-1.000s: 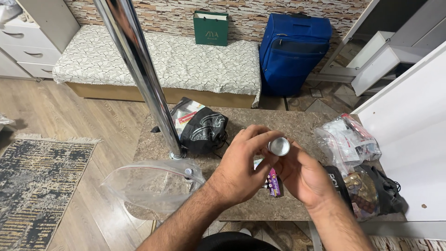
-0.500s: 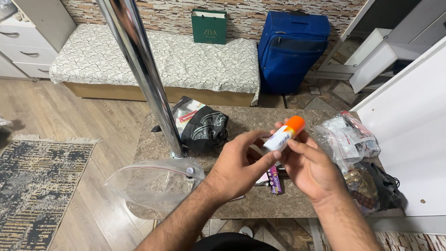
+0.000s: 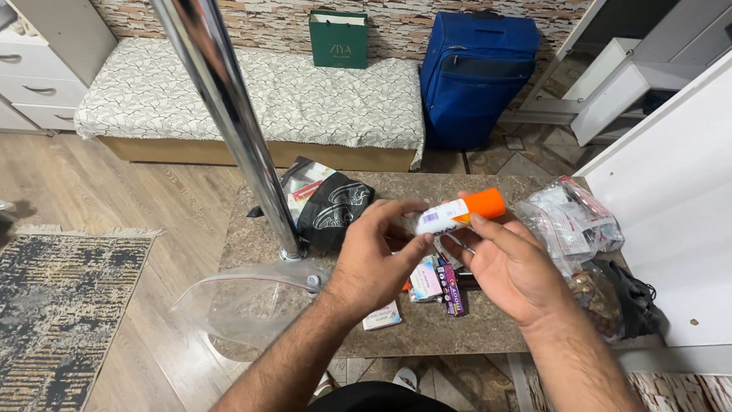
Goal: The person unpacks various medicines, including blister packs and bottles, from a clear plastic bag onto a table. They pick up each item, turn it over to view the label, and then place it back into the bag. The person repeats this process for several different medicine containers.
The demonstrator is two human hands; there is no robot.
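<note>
A white tube with an orange cap (image 3: 460, 212) lies nearly level between both my hands, above a small stone-topped table (image 3: 252, 229). My left hand (image 3: 377, 255) pinches the white end with thumb and fingers. My right hand (image 3: 509, 263) supports it from below near the orange cap, palm up, fingers spread. Small packets and a purple box (image 3: 451, 281) lie on the table just under my hands.
A chrome pole (image 3: 229, 114) rises from the table's left part beside a black bag (image 3: 332, 206). A clear plastic bag (image 3: 244, 301) hangs over the near-left edge. Clear bags of items (image 3: 572, 221) lie at right. A cushioned bench, green gift bag and blue suitcase stand behind.
A second ago the tube pointed end-on at the camera. It has since been turned sideways, showing its orange cap, and now lies more level and slightly lower.
</note>
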